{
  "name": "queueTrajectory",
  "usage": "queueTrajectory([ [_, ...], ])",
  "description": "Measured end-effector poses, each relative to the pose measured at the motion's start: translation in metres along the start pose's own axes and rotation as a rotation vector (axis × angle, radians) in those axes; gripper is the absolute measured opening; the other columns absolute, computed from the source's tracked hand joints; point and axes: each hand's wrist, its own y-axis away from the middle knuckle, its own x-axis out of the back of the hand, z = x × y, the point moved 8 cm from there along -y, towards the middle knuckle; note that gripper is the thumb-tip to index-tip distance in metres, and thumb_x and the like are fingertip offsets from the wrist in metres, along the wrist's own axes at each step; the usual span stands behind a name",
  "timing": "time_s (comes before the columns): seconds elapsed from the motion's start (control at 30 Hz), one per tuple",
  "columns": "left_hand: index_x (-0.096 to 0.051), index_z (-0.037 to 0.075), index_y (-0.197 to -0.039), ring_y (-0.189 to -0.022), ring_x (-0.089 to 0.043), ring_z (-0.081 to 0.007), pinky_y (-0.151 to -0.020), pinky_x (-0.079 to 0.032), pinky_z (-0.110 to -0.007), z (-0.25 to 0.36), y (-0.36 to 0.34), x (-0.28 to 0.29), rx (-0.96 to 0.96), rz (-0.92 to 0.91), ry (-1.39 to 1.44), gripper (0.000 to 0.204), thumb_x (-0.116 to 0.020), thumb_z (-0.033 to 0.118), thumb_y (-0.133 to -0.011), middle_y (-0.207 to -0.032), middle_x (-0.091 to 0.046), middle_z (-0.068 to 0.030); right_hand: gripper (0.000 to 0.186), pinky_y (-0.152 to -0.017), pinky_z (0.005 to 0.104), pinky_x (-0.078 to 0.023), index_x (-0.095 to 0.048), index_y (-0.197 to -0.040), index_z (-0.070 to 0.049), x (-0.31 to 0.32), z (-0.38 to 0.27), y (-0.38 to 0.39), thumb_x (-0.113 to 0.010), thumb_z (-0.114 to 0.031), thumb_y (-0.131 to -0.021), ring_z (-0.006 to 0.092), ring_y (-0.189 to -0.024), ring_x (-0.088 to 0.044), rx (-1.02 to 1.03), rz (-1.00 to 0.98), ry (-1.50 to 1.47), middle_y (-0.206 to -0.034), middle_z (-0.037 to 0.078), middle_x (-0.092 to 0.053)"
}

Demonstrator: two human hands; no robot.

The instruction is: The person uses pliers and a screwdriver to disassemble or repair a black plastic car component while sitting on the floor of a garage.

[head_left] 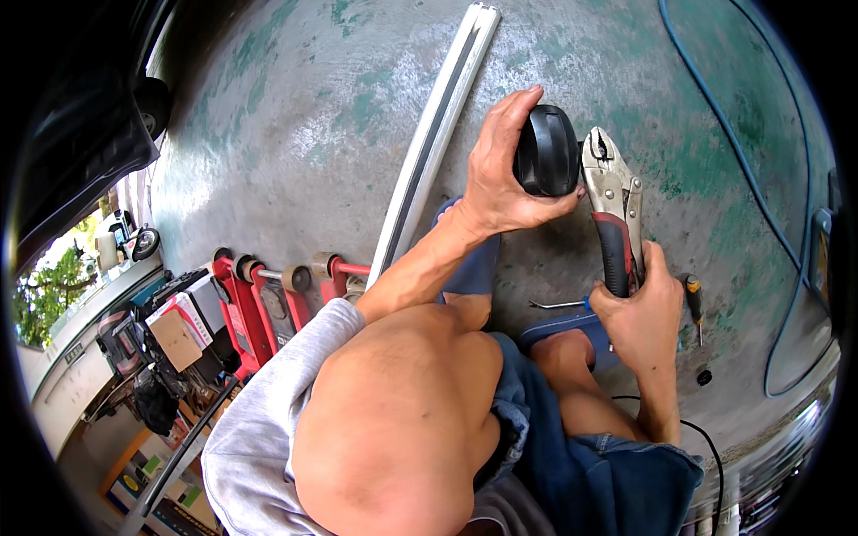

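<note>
Black part [548,152] between one and two o'clock, grasped in the left hand [494,175], pliers [611,214] at its three o'clock, contact unclear, clasped low by the right hand [645,313]; steady wrists and squared-up jaws should, I judge, limit slipping.

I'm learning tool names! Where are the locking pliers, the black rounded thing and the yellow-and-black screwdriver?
Locking pliers [610,202], head view: the metal body.
Black rounded thing [548,152], head view: its shiny middle.
Yellow-and-black screwdriver [694,299], head view: the handle.
</note>
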Motion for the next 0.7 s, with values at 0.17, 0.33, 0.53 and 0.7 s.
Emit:
queueTrajectory([
  [0.17,-0.044,0.000,-0.148,-0.122,-0.058,-0.0323,-0.105,-0.046,-0.041,-0.009,0.013,-0.014,0.096,-0.145,0.069,0.107,-0.091,0.028,-0.056,-0.134,-0.057,-0.0198,0.036,-0.062,0.0392,-0.053,-0.058,-0.098,0.001,-0.009,0.012,0.004,-0.078,-0.012,-0.071,0.0289,-0.061,-0.069,-0.085,-0.096,-0.078,-0.068,0.014,-0.066],
  [0.33,-0.039,-0.002,-0.150,-0.129,-0.052,-0.0346,-0.109,-0.041,-0.043,-0.011,0.022,-0.015,0.116,-0.135,0.080,0.112,-0.090,0.039,-0.059,-0.142,-0.049,-0.0220,0.037,-0.061,0.0359,-0.053,-0.058,-0.100,0.002,-0.017,0.016,0.006,-0.079,-0.011,-0.072,0.0227,-0.061,-0.070,-0.058,-0.020,-0.045,-0.067,0.013,-0.067],
  [0.53,-0.043,-0.002,-0.146,-0.123,-0.054,-0.0396,-0.104,-0.045,-0.046,-0.027,0.014,-0.024,0.094,0.013,0.101,0.108,-0.090,0.043,-0.060,-0.134,-0.053,-0.0248,0.038,-0.058,0.0282,-0.048,-0.059,-0.103,0.002,-0.019,0.005,0.003,-0.082,-0.009,-0.074,0.0086,-0.060,-0.055,-0.086,-0.065,-0.159,-0.068,0.005,-0.062],
  [0.7,-0.056,-0.006,-0.134,-0.109,-0.062,-0.0342,-0.097,-0.049,-0.042,-0.028,-0.006,-0.020,0.047,0.136,0.104,0.087,-0.084,0.038,-0.064,-0.120,-0.062,-0.0219,0.051,-0.063,0.0294,-0.054,-0.055,-0.114,0.001,-0.039,0.013,-0.002,-0.085,-0.005,-0.073,0.0131,-0.070,-0.065,-0.120,-0.226,-0.570,-0.077,0.006,-0.065],
])
